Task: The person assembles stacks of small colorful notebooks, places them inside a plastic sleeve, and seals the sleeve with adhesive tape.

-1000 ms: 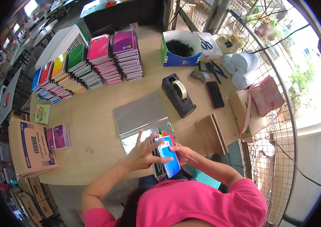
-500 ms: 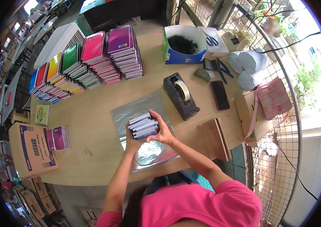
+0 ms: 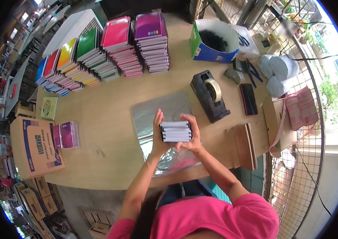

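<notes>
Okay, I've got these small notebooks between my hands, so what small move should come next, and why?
Probably lower the stack of small notebooks onto the shiny plastic sheet: your left hand and right hand brace its sides, its edges look roughly lined up, and the sheet lies spread out below.

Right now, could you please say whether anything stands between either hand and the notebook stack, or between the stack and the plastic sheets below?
Nothing visible: the left hand and right hand hold the notebook stack between them. I see no obstacle above the plastic sheets, though hands hide part.
</notes>
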Motion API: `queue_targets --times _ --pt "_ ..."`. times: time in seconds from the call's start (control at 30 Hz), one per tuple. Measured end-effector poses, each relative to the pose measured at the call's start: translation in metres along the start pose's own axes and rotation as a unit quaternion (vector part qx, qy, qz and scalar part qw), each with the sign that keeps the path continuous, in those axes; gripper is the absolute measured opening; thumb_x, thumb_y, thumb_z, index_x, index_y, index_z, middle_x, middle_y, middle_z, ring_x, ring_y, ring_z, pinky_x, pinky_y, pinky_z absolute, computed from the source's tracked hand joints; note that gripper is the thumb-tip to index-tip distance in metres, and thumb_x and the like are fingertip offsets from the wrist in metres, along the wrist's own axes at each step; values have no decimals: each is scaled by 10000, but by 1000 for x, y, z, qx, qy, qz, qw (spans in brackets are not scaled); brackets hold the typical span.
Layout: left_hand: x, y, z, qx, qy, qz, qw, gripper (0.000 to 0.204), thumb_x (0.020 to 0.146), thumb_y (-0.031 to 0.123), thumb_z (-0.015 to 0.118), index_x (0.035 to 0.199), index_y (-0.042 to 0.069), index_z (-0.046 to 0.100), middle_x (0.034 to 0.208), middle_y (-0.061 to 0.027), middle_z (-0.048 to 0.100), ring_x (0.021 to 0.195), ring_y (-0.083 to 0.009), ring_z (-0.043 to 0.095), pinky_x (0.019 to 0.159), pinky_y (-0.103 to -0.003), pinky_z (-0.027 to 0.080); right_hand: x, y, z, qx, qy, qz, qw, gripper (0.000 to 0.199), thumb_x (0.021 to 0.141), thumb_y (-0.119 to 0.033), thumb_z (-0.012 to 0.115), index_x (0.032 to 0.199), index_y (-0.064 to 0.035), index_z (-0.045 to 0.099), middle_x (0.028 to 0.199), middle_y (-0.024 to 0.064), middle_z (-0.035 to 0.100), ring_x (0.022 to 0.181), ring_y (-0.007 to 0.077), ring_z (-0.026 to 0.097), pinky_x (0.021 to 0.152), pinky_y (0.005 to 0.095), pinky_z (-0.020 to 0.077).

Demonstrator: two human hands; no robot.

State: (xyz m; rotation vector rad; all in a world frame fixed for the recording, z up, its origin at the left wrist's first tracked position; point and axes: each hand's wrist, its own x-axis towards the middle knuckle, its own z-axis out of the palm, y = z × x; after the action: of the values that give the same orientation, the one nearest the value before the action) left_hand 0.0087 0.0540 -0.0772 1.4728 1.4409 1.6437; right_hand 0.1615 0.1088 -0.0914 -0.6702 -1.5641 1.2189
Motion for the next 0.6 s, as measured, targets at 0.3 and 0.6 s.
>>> queue_targets --times 0.3,0.6 --pt "-1 -1 0 -190 -81 -124 971 1415 384 420 977 1535 64 235 1451 -190 450 1364 -309 440 1121 -428 384 -16 10 6 -41 36 -26 998 1309 379 -599 937 1406 1 391 1218 157 533 1096 258 557 954 388 461" --pt "1 -9 -10 -104 -79 -34 991 1378 517 576 893 1570 74 160 1611 -221 192 1451 -346 307 1162 -425 299 -21 3 16 73 115 11 991 1285 460 -679 884 1421 -12 353 1271 164 503 1180 284 522 1052 443 398"
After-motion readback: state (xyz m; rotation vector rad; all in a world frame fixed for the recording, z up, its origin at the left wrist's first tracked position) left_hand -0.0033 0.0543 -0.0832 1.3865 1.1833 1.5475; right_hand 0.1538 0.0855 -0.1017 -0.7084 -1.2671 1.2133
